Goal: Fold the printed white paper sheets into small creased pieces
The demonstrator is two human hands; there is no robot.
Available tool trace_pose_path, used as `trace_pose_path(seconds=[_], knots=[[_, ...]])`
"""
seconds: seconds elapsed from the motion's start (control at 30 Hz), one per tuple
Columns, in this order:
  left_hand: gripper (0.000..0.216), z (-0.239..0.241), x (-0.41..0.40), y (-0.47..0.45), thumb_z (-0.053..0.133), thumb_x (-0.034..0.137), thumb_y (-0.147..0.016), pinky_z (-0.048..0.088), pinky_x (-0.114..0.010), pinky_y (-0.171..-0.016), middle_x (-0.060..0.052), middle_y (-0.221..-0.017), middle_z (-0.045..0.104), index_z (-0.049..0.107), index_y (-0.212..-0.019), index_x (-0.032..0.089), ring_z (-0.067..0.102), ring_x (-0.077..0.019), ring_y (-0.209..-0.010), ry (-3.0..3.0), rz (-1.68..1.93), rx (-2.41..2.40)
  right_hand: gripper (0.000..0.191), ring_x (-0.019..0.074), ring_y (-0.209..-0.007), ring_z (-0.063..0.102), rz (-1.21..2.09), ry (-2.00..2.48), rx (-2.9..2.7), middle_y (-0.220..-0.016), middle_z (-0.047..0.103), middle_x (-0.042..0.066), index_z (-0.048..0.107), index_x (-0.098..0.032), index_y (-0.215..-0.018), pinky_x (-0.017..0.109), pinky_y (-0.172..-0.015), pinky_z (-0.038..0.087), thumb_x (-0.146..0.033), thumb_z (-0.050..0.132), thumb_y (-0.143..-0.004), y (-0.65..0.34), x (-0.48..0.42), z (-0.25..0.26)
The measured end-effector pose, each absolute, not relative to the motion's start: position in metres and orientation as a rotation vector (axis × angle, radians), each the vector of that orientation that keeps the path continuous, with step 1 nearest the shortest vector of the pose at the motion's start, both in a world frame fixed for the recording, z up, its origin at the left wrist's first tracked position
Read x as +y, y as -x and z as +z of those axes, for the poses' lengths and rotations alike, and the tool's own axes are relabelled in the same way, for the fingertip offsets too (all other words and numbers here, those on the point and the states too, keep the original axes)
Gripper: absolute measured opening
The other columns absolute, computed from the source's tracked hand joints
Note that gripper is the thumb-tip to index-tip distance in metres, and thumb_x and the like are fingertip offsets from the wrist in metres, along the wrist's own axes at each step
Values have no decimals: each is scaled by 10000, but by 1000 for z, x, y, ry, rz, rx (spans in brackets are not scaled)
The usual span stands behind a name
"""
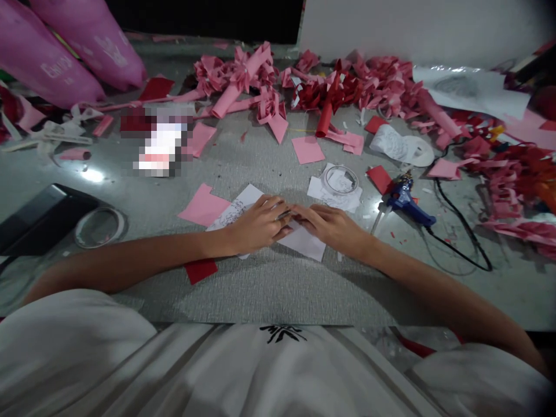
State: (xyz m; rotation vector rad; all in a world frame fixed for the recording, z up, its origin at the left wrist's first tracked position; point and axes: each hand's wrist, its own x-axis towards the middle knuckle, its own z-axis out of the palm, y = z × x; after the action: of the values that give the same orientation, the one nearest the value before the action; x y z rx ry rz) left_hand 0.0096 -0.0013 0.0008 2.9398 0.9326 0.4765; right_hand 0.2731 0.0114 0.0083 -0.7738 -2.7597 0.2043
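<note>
My left hand (256, 226) and my right hand (335, 230) meet at the fingertips over the middle of the table. The fingers of both are bent and pressed together, and whatever lies between them is too small or hidden to make out. Beneath them a white sheet of paper (307, 242) lies at a slant, with dark scribbled marks on its far left part. A pink paper piece (204, 206) lies beside the sheet, left of my left hand. Nearer my left forearm is a red paper piece (201, 272), partly covered.
Pink and red paper garlands (243, 75) line the back. A blue glue gun (410, 202) with a black cord rests at right. Tape rolls (341, 179) lie on both sides. A black box-like object (52, 214) and pink bottles (93, 43) stand left, near a blurred-out phone-like shape (160, 145).
</note>
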Motion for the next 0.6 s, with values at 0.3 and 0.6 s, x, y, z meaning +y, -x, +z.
trace_pose_path(seconds=[0.3,0.6], knots=[[321,9,-5,-11,530,323,-1095,505,-490,-1038,-173,-1299,676,701,-1279,124,565,-352,-1318,-3006,376,982,468,243,-883,729,159,834,-2852,-1006,740,101,456,-142,-1526,352,-765,601,-96,439,-1061,-279,8,26],[329,11,-7,-12,514,340,-1103,522,-472,-992,-173,-1264,695,710,-1261,127,592,-346,-1273,-2985,420,1026,608,244,-822,679,-157,711,-2984,-933,735,112,465,-87,-1478,347,-728,574,72,393,-895,-291,-15,50]])
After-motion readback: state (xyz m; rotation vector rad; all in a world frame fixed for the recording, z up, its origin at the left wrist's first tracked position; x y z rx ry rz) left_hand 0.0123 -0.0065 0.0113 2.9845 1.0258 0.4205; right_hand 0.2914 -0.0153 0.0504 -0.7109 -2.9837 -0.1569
